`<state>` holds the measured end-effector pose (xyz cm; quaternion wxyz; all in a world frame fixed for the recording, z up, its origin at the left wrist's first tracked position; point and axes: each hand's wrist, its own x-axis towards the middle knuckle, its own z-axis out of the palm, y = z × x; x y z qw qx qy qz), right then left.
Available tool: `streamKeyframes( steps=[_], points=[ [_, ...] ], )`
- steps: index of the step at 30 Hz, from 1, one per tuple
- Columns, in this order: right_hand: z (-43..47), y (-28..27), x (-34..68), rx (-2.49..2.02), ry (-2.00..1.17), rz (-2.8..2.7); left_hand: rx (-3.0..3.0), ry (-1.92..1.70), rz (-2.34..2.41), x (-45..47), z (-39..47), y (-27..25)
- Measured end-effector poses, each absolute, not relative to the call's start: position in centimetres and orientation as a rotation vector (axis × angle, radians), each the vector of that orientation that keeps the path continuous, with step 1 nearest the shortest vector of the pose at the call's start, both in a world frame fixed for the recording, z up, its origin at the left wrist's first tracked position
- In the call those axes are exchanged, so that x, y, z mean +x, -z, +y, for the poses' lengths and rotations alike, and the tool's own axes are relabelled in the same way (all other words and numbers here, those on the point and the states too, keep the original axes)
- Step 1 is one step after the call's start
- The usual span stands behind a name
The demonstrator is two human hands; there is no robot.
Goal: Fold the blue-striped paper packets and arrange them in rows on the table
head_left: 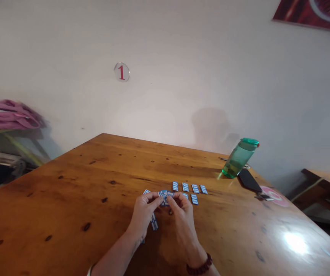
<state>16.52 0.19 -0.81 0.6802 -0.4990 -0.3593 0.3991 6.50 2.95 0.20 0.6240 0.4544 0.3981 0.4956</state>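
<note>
My left hand and my right hand meet above the table, thumbs and fingers pinching a small flat blue-and-white printed piece between them. Its exact kind is too small to make out. Just beyond my right hand, several small blue-and-white striped pieces lie in two rows, among them a front one and a back one; my fingers partly cover the front row. Under my left hand a longer blue-and-white strip pokes out, the rest of it hidden.
The wooden table reaches to the wall. A green bottle stands at the back right, beside a dark phone-like slab, a pink round mat and a small metallic object. Pink cloth lies on another surface at left.
</note>
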Motion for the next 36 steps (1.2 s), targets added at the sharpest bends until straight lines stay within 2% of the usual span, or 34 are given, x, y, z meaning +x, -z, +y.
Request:
streamKeyframes(
  steps=[8,20,23,29,36],
  points=[
    [0.5,0.6,16.5,-1.078,-0.987,-0.858,1.157,-1.108,0.878,6.6,3.4,0.7],
    [0.7,0.8,16.9,-1.178,-0.88,-0.959,1.334,-1.139,0.906,6.7,3.5,1.0],
    [0.6,0.8,17.4,-1.301,-0.757,-1.138,1.473,-1.095,1.007,6.0,3.8,0.6],
    [0.1,1.3,17.7,-1.659,-0.249,-1.683,1.72,-1.012,1.271,3.6,4.5,0.2],
    [0.1,1.6,16.9,-1.921,-0.159,-1.945,1.899,-0.7,1.314,3.5,3.9,0.0]
  ],
)
